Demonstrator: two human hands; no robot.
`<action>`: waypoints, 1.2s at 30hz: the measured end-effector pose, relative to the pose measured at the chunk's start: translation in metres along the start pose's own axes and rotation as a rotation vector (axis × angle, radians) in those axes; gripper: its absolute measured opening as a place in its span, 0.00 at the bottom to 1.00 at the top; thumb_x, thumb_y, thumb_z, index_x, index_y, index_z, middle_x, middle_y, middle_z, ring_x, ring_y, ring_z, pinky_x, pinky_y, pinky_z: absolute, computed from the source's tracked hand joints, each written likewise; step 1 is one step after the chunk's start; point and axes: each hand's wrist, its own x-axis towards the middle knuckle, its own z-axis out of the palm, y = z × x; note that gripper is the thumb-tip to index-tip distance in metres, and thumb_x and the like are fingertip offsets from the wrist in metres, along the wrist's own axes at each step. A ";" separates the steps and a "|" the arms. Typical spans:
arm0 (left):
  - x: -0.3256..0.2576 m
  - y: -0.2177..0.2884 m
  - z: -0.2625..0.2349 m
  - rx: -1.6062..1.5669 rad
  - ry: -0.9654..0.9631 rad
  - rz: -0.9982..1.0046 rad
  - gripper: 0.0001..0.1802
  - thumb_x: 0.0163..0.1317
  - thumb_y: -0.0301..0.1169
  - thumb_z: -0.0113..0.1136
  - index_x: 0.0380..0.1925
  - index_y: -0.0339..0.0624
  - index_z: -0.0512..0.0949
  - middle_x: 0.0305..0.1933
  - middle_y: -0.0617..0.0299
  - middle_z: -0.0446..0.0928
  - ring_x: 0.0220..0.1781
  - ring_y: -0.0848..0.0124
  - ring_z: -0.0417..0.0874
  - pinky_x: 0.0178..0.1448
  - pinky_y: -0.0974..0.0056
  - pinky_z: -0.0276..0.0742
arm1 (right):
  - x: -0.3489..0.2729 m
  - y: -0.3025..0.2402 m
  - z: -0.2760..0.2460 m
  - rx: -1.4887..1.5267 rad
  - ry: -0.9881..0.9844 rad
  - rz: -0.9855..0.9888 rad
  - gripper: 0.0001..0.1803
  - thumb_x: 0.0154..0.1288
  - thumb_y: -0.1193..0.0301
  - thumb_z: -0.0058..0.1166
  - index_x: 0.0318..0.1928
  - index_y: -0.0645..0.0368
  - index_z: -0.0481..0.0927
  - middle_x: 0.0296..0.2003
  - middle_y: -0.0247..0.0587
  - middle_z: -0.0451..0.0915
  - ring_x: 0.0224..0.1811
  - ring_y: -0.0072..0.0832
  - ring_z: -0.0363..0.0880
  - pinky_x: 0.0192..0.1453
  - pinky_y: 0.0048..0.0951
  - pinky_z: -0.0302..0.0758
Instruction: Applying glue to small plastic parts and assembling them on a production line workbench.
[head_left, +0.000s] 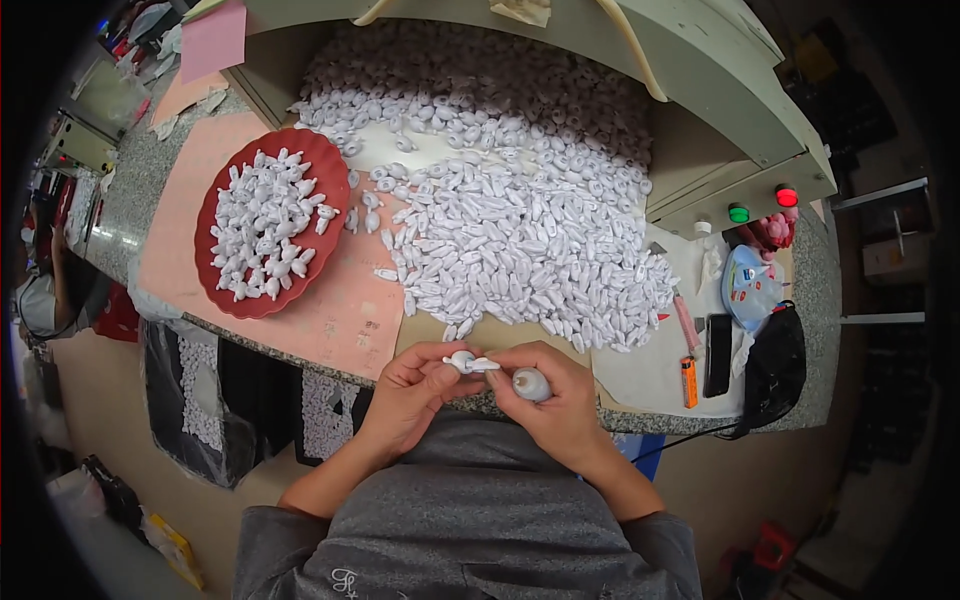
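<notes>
Close to the table's front edge, my left hand [408, 396] pinches a small white figure piece [461, 360] with a rounded body. My right hand [556, 392] keeps a small whitish squeeze bottle [531, 384] in its curled fingers, with the rounded end showing. Its thumb and forefinger meet at a slim white part [486, 365] that touches the figure piece; whether the two are joined I cannot tell. Beyond my hands spreads a heap of slim white parts [510, 265]. At the left, a red scalloped plate [328, 165] carries many similar white figures [262, 225].
A beige machine housing [700, 90] arches over more rounded white pieces [470, 85]; green and red lamps [763, 205] sit on its front. At right lie an orange lighter [689, 382], a black phone [717, 355] and a black bag [775, 370]. Lined bins [200, 400] stand below left.
</notes>
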 end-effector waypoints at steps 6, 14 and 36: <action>0.003 0.000 -0.003 0.357 0.087 0.104 0.12 0.61 0.23 0.53 0.46 0.35 0.74 0.47 0.52 0.77 0.49 0.66 0.78 0.54 0.61 0.75 | -0.002 -0.001 -0.004 -0.036 -0.050 0.092 0.08 0.56 0.78 0.58 0.38 0.63 0.78 0.31 0.34 0.80 0.33 0.14 0.75 0.37 0.18 0.71; -0.007 0.013 -0.001 0.620 0.187 0.180 0.11 0.58 0.21 0.56 0.41 0.32 0.78 0.41 0.56 0.80 0.42 0.75 0.79 0.46 0.72 0.76 | 0.005 -0.007 0.005 0.043 -0.094 0.193 0.07 0.56 0.77 0.58 0.37 0.63 0.77 0.28 0.32 0.78 0.30 0.13 0.72 0.33 0.17 0.69; -0.017 0.005 0.002 0.774 -0.121 0.267 0.14 0.56 0.32 0.61 0.38 0.32 0.79 0.33 0.59 0.81 0.35 0.78 0.80 0.40 0.72 0.74 | -0.037 -0.003 0.004 -0.007 -0.071 0.169 0.07 0.58 0.76 0.57 0.36 0.65 0.75 0.29 0.36 0.76 0.30 0.19 0.73 0.37 0.20 0.71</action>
